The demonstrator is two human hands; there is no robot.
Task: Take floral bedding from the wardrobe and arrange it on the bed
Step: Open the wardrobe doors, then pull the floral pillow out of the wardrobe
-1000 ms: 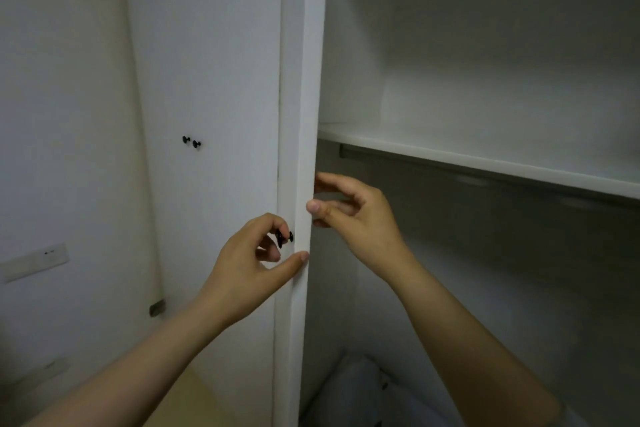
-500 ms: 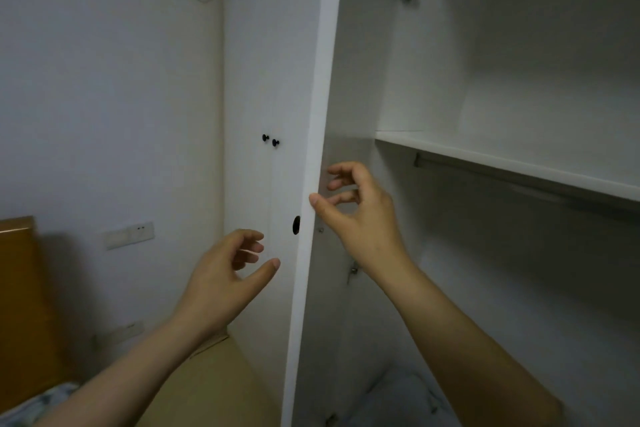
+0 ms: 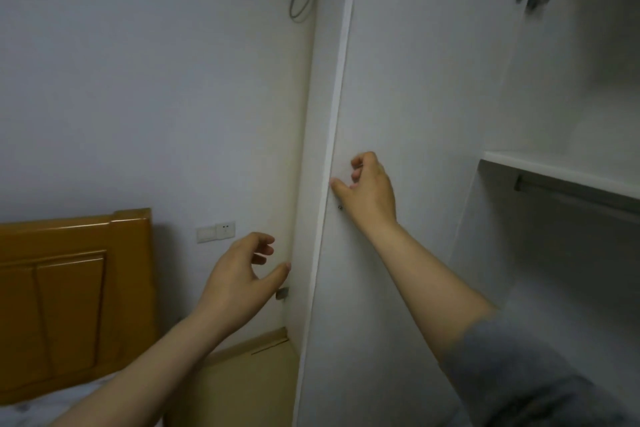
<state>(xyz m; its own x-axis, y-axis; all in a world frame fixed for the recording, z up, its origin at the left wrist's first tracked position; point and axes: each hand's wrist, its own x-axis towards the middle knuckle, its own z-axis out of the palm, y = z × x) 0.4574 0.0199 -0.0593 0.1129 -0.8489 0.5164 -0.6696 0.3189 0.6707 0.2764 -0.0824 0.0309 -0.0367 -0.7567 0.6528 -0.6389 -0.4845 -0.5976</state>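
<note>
Both hands are empty, the left hand (image 3: pixel 239 274) open beside the tall white wardrobe door (image 3: pixel 415 97), the right hand (image 3: pixel 372 191) loosely curled against its inner face, and the floral bedding, not in view, should be soft and bulky, best scooped from underneath.

**Around the wardrobe door (image 3: pixel 398 80)**

The wardrobe door stood between the hands, with the right hand (image 3: pixel 372 191) against its inner face and the left hand (image 3: pixel 239 274) on its outer side. The wall socket (image 3: pixel 216 231) and headboard (image 3: pixel 69 281) lay left of the left hand, a bedside cabinet (image 3: pixel 242 374) below it. A shelf (image 3: pixel 554 170) sat above a rail (image 3: pixel 571 192) right of the right hand.
</note>
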